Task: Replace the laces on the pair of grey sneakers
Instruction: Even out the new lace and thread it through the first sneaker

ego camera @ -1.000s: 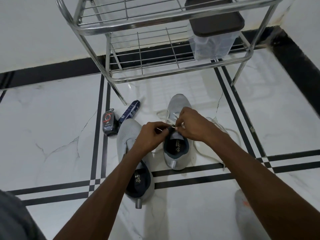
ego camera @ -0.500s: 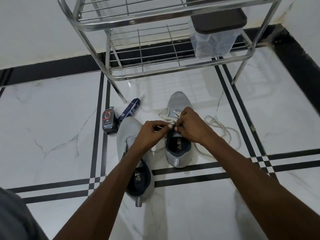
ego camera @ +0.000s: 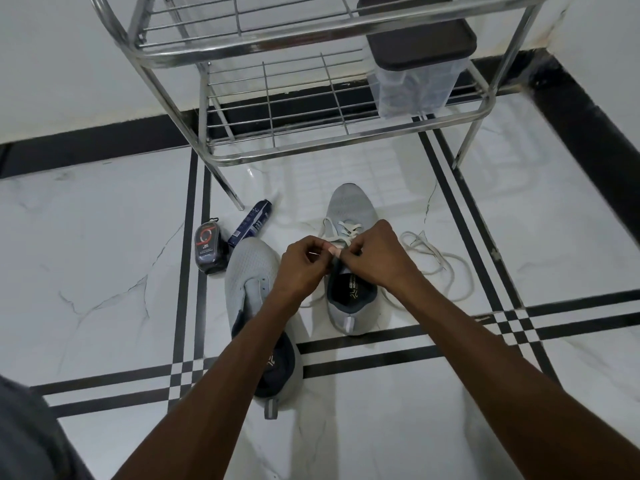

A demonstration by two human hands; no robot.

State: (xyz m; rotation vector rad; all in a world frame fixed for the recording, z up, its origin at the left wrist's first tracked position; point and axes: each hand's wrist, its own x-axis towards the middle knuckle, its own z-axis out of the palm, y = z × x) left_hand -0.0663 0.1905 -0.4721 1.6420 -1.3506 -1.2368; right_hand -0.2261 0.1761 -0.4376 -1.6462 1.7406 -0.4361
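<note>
on the white marble floor (ego camera: 104, 254), left hand (ego camera: 304, 268) and right hand (ego camera: 375, 258) both pinch the off-white flat lace (ego camera: 429, 254) over the right grey mesh sneaker (ego camera: 351, 206).

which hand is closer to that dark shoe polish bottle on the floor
Left. The left hand works at the laces just right of the shoe polish bottle, with the unlaced sneaker between them. The right hand is farther right.

Two sneakers (ego camera: 349, 271) side by side on the floor (ego camera: 104, 271); rack (ego camera: 311, 81) behind; bottles (ego camera: 211, 251) left.
</note>
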